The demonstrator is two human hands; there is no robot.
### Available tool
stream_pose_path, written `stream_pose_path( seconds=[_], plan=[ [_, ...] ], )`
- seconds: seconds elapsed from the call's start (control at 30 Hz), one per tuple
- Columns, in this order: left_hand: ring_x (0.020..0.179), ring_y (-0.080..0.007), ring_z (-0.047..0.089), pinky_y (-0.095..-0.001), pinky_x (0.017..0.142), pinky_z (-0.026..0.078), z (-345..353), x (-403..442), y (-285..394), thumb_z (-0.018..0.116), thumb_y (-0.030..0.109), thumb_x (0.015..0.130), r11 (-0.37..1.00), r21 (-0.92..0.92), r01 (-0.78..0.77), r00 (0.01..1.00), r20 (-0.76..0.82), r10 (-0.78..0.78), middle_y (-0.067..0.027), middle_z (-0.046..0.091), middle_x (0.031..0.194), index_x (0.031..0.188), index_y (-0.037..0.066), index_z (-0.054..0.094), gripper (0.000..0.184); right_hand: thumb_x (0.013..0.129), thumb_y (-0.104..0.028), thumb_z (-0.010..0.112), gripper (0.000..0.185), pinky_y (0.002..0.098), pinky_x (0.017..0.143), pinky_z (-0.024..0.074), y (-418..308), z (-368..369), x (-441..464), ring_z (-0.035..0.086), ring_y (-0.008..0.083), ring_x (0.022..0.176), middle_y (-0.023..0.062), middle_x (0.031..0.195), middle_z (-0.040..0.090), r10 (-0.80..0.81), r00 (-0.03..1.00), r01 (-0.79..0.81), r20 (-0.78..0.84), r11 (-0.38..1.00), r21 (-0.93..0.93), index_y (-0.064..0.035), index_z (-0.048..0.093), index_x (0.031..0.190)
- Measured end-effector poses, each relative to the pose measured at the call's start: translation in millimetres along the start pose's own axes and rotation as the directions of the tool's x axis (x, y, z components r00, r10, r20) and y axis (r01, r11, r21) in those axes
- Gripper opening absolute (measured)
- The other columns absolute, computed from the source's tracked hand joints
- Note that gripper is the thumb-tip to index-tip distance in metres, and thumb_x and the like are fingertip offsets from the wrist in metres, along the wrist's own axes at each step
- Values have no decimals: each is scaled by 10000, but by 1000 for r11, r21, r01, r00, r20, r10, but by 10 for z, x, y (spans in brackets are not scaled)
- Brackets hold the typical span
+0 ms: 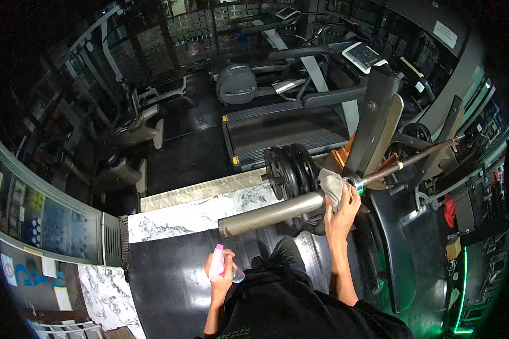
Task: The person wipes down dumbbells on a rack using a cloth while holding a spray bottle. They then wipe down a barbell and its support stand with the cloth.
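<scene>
My left hand (221,272) is closed around a spray bottle (216,262) with a pink nozzle and a clear body, low in front of my torso. My right hand (343,213) presses a light grey cloth (332,186) onto the barbell (274,213), near the collar where the thick metal sleeve meets the thinner bar. The barbell lies across a rack upright (377,121), its bare sleeve end pointing toward the left. Part of the cloth is hidden behind my fingers.
Black weight plates (288,169) hang just behind the sleeve. A padded bench (391,251) stands to the right below the bar. Further back is a treadmill (288,131). A glass-door fridge (45,217) stands at the left, and black matting (169,277) covers the floor.
</scene>
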State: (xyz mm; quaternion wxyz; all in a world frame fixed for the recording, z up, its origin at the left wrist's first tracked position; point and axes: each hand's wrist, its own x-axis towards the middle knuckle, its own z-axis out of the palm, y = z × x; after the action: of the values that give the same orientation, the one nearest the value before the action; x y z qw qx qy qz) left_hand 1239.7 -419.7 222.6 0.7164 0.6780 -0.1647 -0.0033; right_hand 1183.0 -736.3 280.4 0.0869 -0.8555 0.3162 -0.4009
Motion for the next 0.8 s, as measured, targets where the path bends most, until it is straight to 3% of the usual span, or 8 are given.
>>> stream_pose_path(
  seconds=[0.2, 0.27, 0.37, 0.47, 0.53, 0.63, 0.67, 0.8],
  plan=[
    [540, -117, 590, -251, 492, 482, -52, -6, -5, 594, -11, 929, 1000, -4, 4, 1000, -18, -4, -146, 648, 885, 986, -28, 554, 71, 897, -247, 655, 438, 444, 917, 428, -348, -59, 25, 495, 367, 1072, 206, 1159, 529, 32, 987, -52, 156, 991, 122, -75, 571, 1292],
    [536, -118, 588, -251, 493, 481, -52, 11, -13, 594, -8, 929, 1000, 6, -3, 1000, -15, 3, -144, 646, 882, 986, -29, 553, 73, 858, -231, 686, 441, 453, 843, 469, -659, 35, -86, 546, 371, 992, 184, 1109, 569, -178, 969, 147, 173, 973, 178, -78, 593, 1261],
    [530, -118, 588, -249, 494, 479, -68, 19, -75, 604, 6, 927, 997, 65, -41, 999, -6, 42, -137, 649, 881, 966, -29, 556, 70, 808, -190, 698, 501, 429, 772, 488, -1332, -23, -308, 541, 320, 908, 134, 1165, 574, -432, 835, 311, 342, 882, 355, -130, 577, 1291],
    [533, -115, 595, -250, 497, 477, -103, -13, -72, 611, 19, 925, 992, 124, -17, 1000, -7, 18, -124, 654, 883, 940, -23, 562, 67, 731, -120, 734, 588, 355, 819, 472, -1583, 103, -624, 506, 267, 945, 57, 1214, 551, -636, 703, 449, 316, 743, 497, -183, 602, 1301],
    [542, -116, 605, -248, 499, 474, -108, -9, 3, 615, 22, 921, 994, 97, 43, 998, -53, -38, -114, 658, 884, 925, -21, 566, 65, 696, -67, 718, 618, 347, 819, 465, -1507, 129, -600, 506, 263, 942, 56, 1208, 556, -636, 706, 470, 312, 750, 465, -188, 612, 1293],
    [547, -116, 609, -243, 502, 473, -141, -22, -46, 610, 11, 921, 994, 96, 44, 997, -62, -38, -108, 659, 887, 935, -21, 566, 57, 661, -35, 716, 641, 379, 814, 453, -1178, 122, -473, 513, 275, 944, 65, 1177, 577, -512, 813, 386, 277, 830, 402, -209, 627, 1272],
    [547, -116, 609, -243, 502, 473, -142, -21, -51, 610, 11, 921, 994, 94, 46, 997, -63, -40, -108, 659, 887, 935, -21, 566, 57, 691, -50, 679, 592, 370, 766, 456, -1031, 69, -365, 521, 270, 871, 67, 1157, 582, -497, 837, 411, 230, 848, 336, -209, 629, 1259],
    [554, -115, 610, -240, 504, 471, -146, -18, -24, 610, 6, 924, 994, 94, 63, 997, -59, -57, -108, 657, 885, 943, -22, 564, 57, 730, -27, 680, 588, 446, 870, 439, -233, -51, -176, 508, 351, 1024, 192, 1185, 542, -203, 971, 194, 127, 978, 76, -172, 601, 1294]
  ],
)
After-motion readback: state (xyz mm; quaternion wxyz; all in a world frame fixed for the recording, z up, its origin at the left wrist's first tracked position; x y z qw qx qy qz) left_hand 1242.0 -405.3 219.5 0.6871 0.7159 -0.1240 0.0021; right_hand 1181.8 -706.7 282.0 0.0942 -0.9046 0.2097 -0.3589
